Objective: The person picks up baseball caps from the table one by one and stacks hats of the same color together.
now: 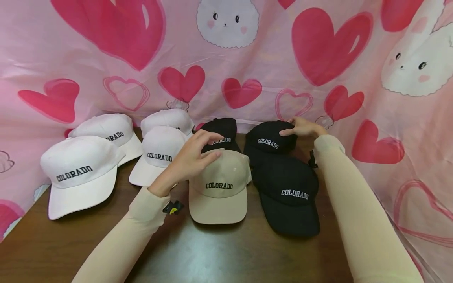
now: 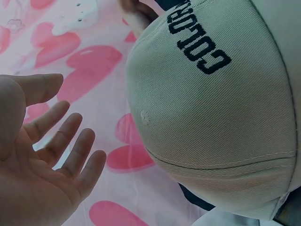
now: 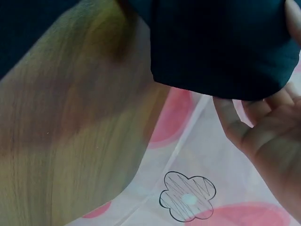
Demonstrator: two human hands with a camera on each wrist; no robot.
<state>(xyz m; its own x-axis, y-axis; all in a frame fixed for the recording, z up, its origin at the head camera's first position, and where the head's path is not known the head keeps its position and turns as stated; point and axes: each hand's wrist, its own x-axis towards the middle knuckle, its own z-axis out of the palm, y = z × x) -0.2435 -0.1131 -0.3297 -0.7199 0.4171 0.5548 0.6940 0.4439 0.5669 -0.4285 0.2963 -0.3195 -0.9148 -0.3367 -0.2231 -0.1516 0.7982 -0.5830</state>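
Note:
My left hand (image 1: 189, 160) hovers over a beige baseball cap (image 1: 224, 171) with COLORADO lettering. In the left wrist view, a gap separates the loosely bent fingers (image 2: 77, 150) from the beige crown (image 2: 211, 113). At the back right, my right hand (image 1: 305, 127) grips the crown of a black baseball cap (image 1: 263, 133), thumb on the near side. The right wrist view has its fingers (image 3: 228, 115) going behind the black cap's edge (image 3: 216, 52). Another black cap (image 1: 288, 177) sits in front of it, and a third black cap (image 1: 223, 127) is partly hidden behind the beige one.
Several white caps stand on the left, among them a front white cap (image 1: 83, 157) and a middle white cap (image 1: 166, 143). All rest on a brown wooden table (image 1: 198, 251). A pink heart-patterned cloth (image 1: 209, 59) hangs behind and along the right side.

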